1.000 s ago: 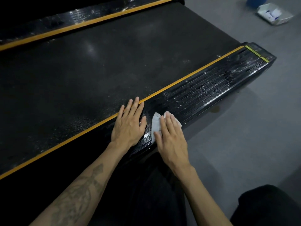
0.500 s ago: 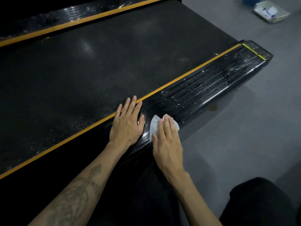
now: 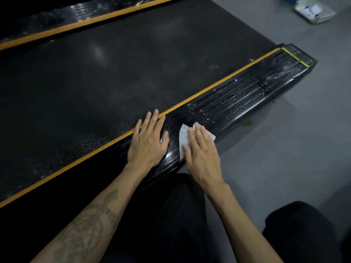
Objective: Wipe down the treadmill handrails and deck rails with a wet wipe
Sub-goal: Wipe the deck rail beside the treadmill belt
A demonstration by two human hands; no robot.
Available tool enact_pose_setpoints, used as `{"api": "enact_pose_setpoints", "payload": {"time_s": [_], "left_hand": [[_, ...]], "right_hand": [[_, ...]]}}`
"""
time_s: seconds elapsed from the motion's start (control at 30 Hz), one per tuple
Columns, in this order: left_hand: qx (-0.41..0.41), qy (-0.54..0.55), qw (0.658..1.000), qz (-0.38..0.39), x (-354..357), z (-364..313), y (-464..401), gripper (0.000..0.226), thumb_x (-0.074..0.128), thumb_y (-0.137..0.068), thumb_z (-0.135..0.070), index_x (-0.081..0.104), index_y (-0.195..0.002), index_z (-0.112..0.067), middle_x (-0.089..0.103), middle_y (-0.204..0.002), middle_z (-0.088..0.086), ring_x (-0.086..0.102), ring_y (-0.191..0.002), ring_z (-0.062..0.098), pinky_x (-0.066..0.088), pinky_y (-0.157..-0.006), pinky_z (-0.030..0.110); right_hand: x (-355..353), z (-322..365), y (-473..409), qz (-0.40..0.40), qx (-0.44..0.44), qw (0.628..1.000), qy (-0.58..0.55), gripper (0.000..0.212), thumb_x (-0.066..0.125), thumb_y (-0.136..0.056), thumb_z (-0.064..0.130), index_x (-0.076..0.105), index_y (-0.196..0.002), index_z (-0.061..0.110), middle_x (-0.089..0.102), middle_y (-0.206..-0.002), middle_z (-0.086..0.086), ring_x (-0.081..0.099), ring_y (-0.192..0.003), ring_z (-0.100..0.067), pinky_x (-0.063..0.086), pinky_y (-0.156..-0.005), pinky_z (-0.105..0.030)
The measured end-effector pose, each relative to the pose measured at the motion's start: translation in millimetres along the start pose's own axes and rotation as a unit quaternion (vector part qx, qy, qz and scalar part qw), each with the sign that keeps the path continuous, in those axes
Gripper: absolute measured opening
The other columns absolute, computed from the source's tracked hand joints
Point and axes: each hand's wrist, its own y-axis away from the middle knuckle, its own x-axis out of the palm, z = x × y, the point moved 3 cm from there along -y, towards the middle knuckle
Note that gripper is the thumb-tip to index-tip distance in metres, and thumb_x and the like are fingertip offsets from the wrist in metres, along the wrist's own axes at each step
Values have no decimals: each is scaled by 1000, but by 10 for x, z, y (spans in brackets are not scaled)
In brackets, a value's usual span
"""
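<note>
Head view: right hand [image 3: 203,158] flat on wet wipe [image 3: 183,138] at deck rail's [image 3: 247,99] outer edge, left hand [image 3: 148,143] flat beside, fingers straight.

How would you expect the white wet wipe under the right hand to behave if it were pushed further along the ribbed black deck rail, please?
The white wet wipe is probably limp: it lies flat and creased under the right hand. On the ribbed black deck rail, which glistens with droplets, it should slide easily, though its loose corner may bunch.

Two hands [image 3: 148,141], one wipe [image 3: 183,138], seemingly two rails [image 3: 247,99].
</note>
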Motion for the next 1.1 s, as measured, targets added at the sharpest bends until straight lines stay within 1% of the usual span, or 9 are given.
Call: {"api": "enact_pose_setpoints", "payload": {"time_s": [0.07, 0.2, 0.4, 0.5, 0.6, 0.73, 0.93, 1.03, 1.1], "left_hand": [[1, 1, 1000, 1, 4, 6, -3, 60, 33, -107, -42, 29, -161, -16, 16, -171, 3, 10, -159, 19, 14, -129, 45], [-3, 4, 1000, -5, -1, 4, -6, 60, 35, -107, -42, 32, -161, -16, 18, -171, 4, 13, -159, 19, 15, -128, 45], [-4, 1, 1000, -2, 9, 4, -12, 60, 33, -107, -42, 30, -161, -17, 18, -171, 3, 12, -159, 19, 15, -128, 45], [-6, 0, 1000, -2, 13, 10, -22, 60, 33, -107, -42, 29, -161, -17, 17, -171, 3, 11, -159, 19, 15, -128, 45], [-7, -1, 1000, -6, 20, 5, -23, 60, 34, -107, -42, 31, -161, -17, 18, -171, 3, 13, -159, 19, 16, -128, 45], [-8, 5, 1000, -3, 14, -2, -21, 59, 34, -107, -42, 31, -161, -17, 19, -171, 3, 12, -159, 18, 16, -128, 45], [-10, 4, 1000, 0, -19, -10, -21, 59, 35, -107, -41, 31, -161, -16, 19, -171, 2, 12, -159, 19, 15, -128, 45], [-11, 9, 1000, -2, -24, -14, -24, 59, 36, -107, -40, 32, -161, -16, 20, -170, 3, 13, -158, 19, 16, -128, 46], [-12, 11, 1000, -1, -23, -16, -22, 59, 36, -108, -41, 31, -161, -16, 20, -170, 3, 13, -159, 19, 16, -128, 46]], "right_hand": [[-21, -76, -38, -3, 23, 1000, 5, 60, 24, -112, 38, 14, -163, 6, 0, -171, -10, -6, -159, -20, 2, -128, -37], [102, 76, 105, 1, 42, 998, 36, 65, 2, -109, 39, 3, -162, 1, -10, -170, -16, -13, -158, -25, -2, -128, -38], [12, -85, -74, 0, 19, 1000, 14, 62, 24, -112, 40, 13, -163, 6, -1, -171, -11, -6, -159, -21, 1, -129, -38], [5, -15, 36, -37, 53, 998, 4, 61, 22, -112, 36, 19, -160, -2, 9, -169, -19, 4, -159, -28, 10, -129, -41], [93, 92, 84, -10, 35, 999, 28, 64, 11, -111, 38, 12, -161, -1, 1, -170, -19, -2, -159, -27, 5, -129, -41], [6, -49, -141, 4, 17, 999, 35, 65, 21, -111, 43, 8, -163, 7, -4, -172, -11, -8, -159, -20, -6, -128, -34], [32, 65, 32, -24, 46, 998, 23, 64, 16, -110, 38, 17, -160, -2, 7, -170, -20, 2, -159, -30, 8, -129, -43], [32, 28, -53, -14, 18, 1000, 6, 61, 27, -112, 38, 18, -162, 4, 6, -171, -13, 1, -159, -25, 5, -129, -41], [-15, -62, -168, -2, 6, 1000, 26, 62, 25, -112, 41, 15, -163, 8, 3, -172, -10, -2, -159, -21, 2, -129, -38]]}}
